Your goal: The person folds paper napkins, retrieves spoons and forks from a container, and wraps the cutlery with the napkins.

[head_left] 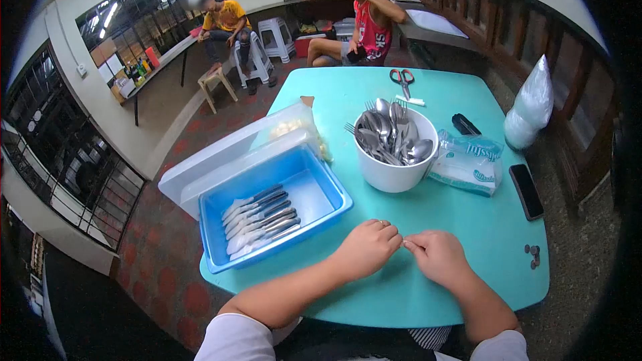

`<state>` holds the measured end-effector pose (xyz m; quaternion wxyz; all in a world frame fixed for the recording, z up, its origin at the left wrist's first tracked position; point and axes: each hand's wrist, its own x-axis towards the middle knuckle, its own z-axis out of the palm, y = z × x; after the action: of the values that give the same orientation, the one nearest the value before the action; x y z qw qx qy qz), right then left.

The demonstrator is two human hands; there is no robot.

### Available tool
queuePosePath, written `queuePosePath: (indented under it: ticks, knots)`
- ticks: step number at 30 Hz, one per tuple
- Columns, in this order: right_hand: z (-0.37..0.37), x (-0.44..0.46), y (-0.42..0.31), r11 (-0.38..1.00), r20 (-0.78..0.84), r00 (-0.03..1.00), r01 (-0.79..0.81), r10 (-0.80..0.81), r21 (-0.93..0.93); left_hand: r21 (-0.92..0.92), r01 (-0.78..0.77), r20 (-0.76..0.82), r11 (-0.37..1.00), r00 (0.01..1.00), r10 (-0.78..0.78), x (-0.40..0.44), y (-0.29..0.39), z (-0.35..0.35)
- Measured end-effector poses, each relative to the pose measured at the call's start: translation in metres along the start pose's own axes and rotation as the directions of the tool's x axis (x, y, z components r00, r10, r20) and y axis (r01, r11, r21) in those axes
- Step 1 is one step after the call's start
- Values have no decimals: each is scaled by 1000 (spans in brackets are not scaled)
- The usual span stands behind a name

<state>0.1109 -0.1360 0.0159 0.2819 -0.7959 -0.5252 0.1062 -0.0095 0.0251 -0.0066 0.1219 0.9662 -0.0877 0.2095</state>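
My left hand (372,247) and my right hand (438,254) meet over the near part of the turquoise table (381,301), fingertips close together. Both are closed in a pinch; anything between the fingers is hidden or too small to name. To the left, a blue plastic tray (321,217) holds a row of several wrapped cutlery bundles (262,219), white at one end with metal showing at the other. Beyond my hands stands a white bucket (393,177) packed with loose spoons and forks (391,134). Right of it lies an opened pack of tissue (468,164).
A translucent lid (234,154) leans behind the tray. Scissors (402,81), a black object (465,124), a phone (526,191), coins (533,254) and a plastic-wrapped roll (529,107) lie around the table. Two people sit beyond, one in yellow (227,17), one in red (373,27).
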Motion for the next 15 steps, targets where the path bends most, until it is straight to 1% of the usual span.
queuePosePath:
  ticks: [2, 3, 5, 7, 8, 9, 11, 12, 13, 14, 15]
  knots:
    - [-5, -3, -7, 993, -36, 997, 64, -68, -100, -48, 74, 31, 996, 997, -73, 4, 8, -11]
    - [-6, -4, -10, 984, -50, 994, 93, -102, -151, -150, 135, 70, 979, 990, -125, 5, 10, -15]
    - [-7, -5, -14, 966, -106, 976, 168, -191, -195, -341, 259, 166, 904, 963, -214, 4, 10, -24]
    - [-5, -6, -15, 954, -131, 960, 216, -246, -206, -388, 322, 246, 864, 939, -240, 3, 3, -24]
    - [-4, -6, -15, 952, -132, 956, 233, -261, -197, -405, 351, 282, 844, 926, -250, 2, 1, -22]
    - [-2, -5, -14, 950, -135, 951, 251, -278, -186, -361, 347, 269, 866, 927, -259, 2, 3, -21]
    - [3, -4, -5, 960, -104, 956, 264, -274, -98, -265, 335, 241, 904, 931, -274, 1, 7, -16]
    - [5, -3, 2, 962, -89, 958, 268, -272, -54, -255, 245, 162, 935, 965, -208, -1, 9, -13]
    - [4, -1, 13, 955, 72, 987, 117, -141, 272, -239, 153, 83, 959, 987, -137, -3, 10, -10]
    - [1, 2, 27, 837, 263, 963, -94, -61, 539, -214, 61, 6, 975, 998, -61, -4, 11, -8]
    - [-2, 5, 33, 625, 456, 889, -331, -45, 707, -167, 4, -27, 986, 1000, -9, -4, 11, -10]
